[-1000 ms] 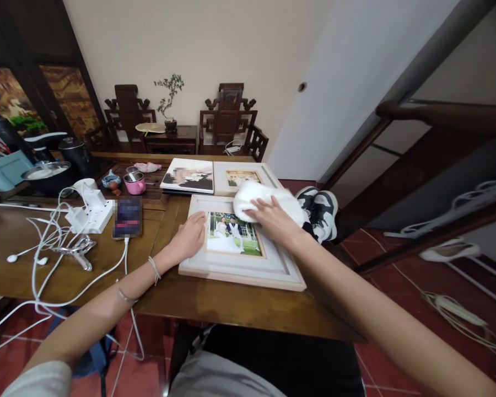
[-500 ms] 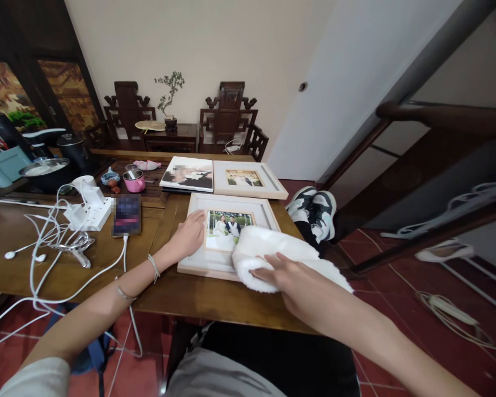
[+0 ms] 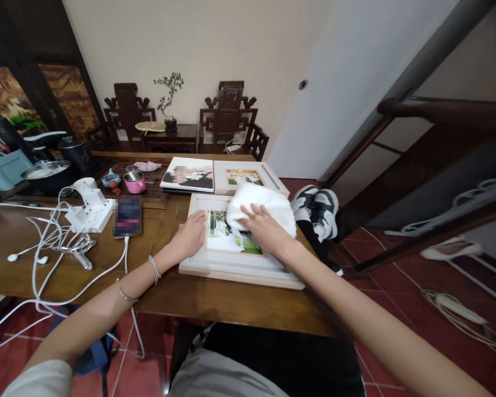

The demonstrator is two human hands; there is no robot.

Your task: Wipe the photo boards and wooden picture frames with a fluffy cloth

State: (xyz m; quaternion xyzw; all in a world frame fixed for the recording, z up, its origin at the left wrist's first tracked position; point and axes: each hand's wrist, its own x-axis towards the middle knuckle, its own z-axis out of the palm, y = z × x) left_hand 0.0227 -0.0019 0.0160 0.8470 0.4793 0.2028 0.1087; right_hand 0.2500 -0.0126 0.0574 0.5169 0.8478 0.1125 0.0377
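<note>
The left hand (image 3: pixel 192 232) lies open on the near picture frame (image 3: pixel 231 266) at its nine o'clock, while the right hand (image 3: pixel 263 229) grasps a white cloth (image 3: pixel 267 199) over that frame's one o'clock. Beyond, a second frame (image 3: pixel 248 175) sits at twelve, a photo panel (image 3: pixel 188 173) at eleven and a phone (image 3: pixel 127 218) at nine, all on the wooden table (image 3: pixel 215 303)

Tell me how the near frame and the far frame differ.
The left hand touches the near frame; no hand touches the far frame. The near frame's photo shows green grass; the far frame's photo looks mostly yellowish. Both have wide pale borders and lie on the table.
</note>
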